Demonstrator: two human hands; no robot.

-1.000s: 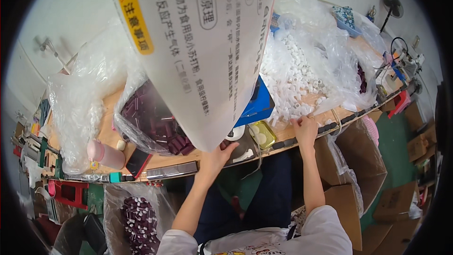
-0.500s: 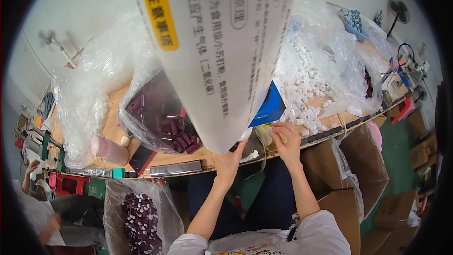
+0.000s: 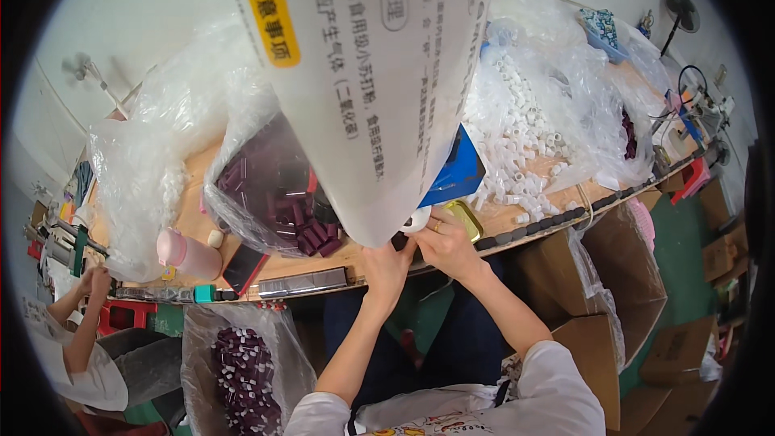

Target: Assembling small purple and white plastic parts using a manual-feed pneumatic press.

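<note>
Both our hands are bunched together at the front edge of the counter [image 3: 339, 262], right under a big white printed sheet [image 3: 363, 81] that hangs close to the camera and blocks a good chunk of the view. Our left hand [image 3: 386, 268] has its fingers curled up against a small dark piece [image 3: 400, 241], though we can't tell how tight the pinch is because the sheet's lower tip covers the fingertips. Our right hand [image 3: 446, 245] sits just beside it, fingers pressed together around a small white round part [image 3: 417, 220], with a ring showing on one finger. A flat gold tin [image 3: 464, 220] lies touching the right hand's far side.

Left of the hands there's a clear bag of dark maroon tubes [image 3: 278, 202], a pink bottle [image 3: 187, 254] and a dark phone [image 3: 245, 268] lying flat. Behind the right hand sits a blue box [image 3: 458, 171] and a heap of little white caps [image 3: 525, 145] in clear plastic. Another person [image 3: 77, 347] is seated at the far left.
</note>
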